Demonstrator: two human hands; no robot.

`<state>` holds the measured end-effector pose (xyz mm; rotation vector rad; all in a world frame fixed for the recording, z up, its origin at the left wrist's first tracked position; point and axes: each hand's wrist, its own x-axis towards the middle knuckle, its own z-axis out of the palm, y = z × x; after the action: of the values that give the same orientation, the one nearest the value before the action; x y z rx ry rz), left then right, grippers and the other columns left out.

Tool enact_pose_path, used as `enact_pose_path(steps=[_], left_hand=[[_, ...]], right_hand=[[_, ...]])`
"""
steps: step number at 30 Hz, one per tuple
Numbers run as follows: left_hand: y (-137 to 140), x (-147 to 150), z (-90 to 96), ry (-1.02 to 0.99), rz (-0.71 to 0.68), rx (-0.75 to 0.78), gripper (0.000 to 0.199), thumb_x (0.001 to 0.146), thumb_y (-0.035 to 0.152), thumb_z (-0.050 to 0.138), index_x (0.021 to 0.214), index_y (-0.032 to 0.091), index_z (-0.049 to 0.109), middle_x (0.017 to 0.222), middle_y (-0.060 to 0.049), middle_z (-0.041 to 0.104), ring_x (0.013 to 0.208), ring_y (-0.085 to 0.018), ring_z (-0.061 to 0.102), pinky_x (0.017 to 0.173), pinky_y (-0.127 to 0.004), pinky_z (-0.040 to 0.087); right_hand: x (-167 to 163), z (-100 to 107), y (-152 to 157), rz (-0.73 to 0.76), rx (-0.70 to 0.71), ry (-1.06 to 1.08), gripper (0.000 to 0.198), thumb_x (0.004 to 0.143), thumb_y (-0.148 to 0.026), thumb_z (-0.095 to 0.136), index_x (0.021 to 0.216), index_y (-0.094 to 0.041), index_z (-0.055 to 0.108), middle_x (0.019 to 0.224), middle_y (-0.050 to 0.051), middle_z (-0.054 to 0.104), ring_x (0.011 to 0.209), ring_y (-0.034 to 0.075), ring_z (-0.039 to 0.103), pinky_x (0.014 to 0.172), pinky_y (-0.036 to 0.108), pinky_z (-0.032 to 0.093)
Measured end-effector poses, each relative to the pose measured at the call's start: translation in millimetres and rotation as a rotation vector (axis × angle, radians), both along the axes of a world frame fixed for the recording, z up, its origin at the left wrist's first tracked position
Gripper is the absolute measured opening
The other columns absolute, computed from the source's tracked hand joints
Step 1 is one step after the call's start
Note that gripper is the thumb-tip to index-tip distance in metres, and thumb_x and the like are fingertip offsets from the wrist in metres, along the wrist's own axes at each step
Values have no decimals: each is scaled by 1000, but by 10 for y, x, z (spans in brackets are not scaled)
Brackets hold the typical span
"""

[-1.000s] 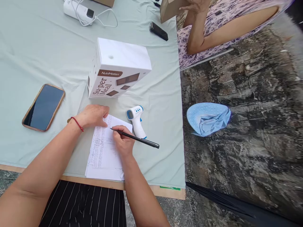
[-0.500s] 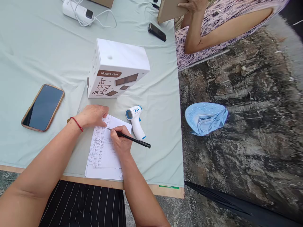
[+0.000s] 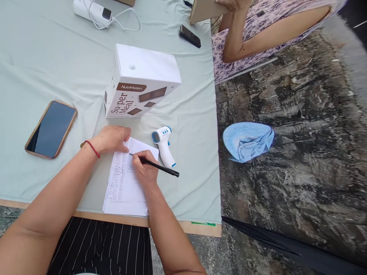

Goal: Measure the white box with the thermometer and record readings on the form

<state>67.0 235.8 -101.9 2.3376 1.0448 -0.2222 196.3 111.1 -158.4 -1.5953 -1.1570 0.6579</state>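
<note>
In the head view, a stack of white paper sheets point(image 3: 129, 191) lies on the table, its top sheet covered with rows of small handwriting and a circled spot. My right hand point(image 3: 145, 170) grips a black pen point(image 3: 160, 167), its tip touching or just above the top sheet. My left hand point(image 3: 113, 138), with a red cord bracelet at the wrist, rests at the sheets' upper left edge, thumb and forefinger apart. Just right of the sheets lies a white and blue infrared thermometer point(image 3: 164, 145). Behind them stands a white box point(image 3: 146, 68) marked "NutriMotion Su-per Meal".
A phone point(image 3: 51, 129) lies on the pale green tablecloth point(image 3: 71, 65) at left. A white device with a cable point(image 3: 93, 13) and a black object point(image 3: 189, 36) are farther back. Another person's arm point(image 3: 281, 32) holds a brown board point(image 3: 205, 10). A blue hat point(image 3: 248, 141) sits on the stone.
The view has shifted slightly. The pen's rear end has swung a little to the left, while its tip stays at nearly the same place on the sheet. My left hand keeps its place.
</note>
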Motion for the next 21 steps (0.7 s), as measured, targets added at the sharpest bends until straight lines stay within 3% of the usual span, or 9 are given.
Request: enact_pose_path(steps=[21], left_hand=[[8,-4,1,-9,0,-5,25,69,34,65,85,22,49,85,-3,66,83,-23,63,59,-30,33]], right_hand=[[7,7,3,-29,-12,-3,15,74,-29,57,63,-22,51,56,-6,48,55,11,41,55,26,36]])
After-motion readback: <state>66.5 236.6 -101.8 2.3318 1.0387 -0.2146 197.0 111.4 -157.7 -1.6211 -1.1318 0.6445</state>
